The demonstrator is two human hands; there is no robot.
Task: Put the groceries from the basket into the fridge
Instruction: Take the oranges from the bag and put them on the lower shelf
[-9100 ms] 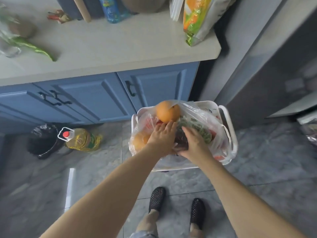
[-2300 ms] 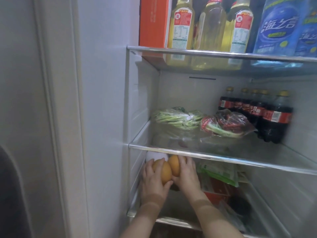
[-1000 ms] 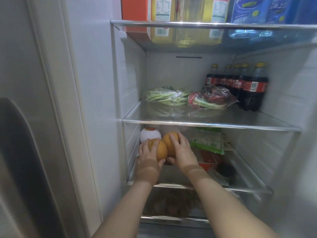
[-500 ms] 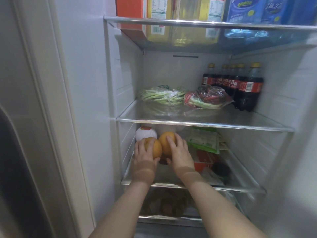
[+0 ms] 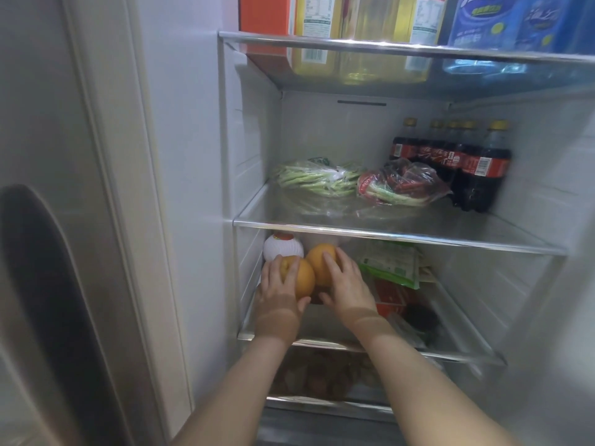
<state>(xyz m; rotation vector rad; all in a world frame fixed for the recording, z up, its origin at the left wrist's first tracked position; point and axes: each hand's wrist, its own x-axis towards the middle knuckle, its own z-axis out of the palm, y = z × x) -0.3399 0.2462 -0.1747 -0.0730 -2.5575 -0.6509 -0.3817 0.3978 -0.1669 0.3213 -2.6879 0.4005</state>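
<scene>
- One orange (image 5: 302,278) is gripped by the left hand (image 5: 278,292), fingers curled on it.
- A second orange (image 5: 318,263) is gripped by the right hand (image 5: 346,286).
- Both oranges are touching, over the lower fridge shelf (image 5: 450,354).

Two oranges on the lower shelf (image 5: 322,344), near its left edge: one orange (image 5: 304,278) under the left hand (image 5: 278,292), the other orange (image 5: 320,263) under the right hand (image 5: 346,289), touching each other. One white netted fruit (image 5: 283,247) sits behind them in the back left corner. One green packet (image 5: 391,263) and one red packet (image 5: 391,297) lie toward the right. Up on the middle shelf (image 5: 386,235): two bags of vegetables, a bag of green beans (image 5: 317,178) and a bag of red and green stalks (image 5: 401,186), and five cola bottles (image 5: 463,165) in the back right corner. On the top shelf (image 5: 402,49), one orange carton (image 5: 264,12); the bottles there are cut off by the frame, no clean count.
</scene>
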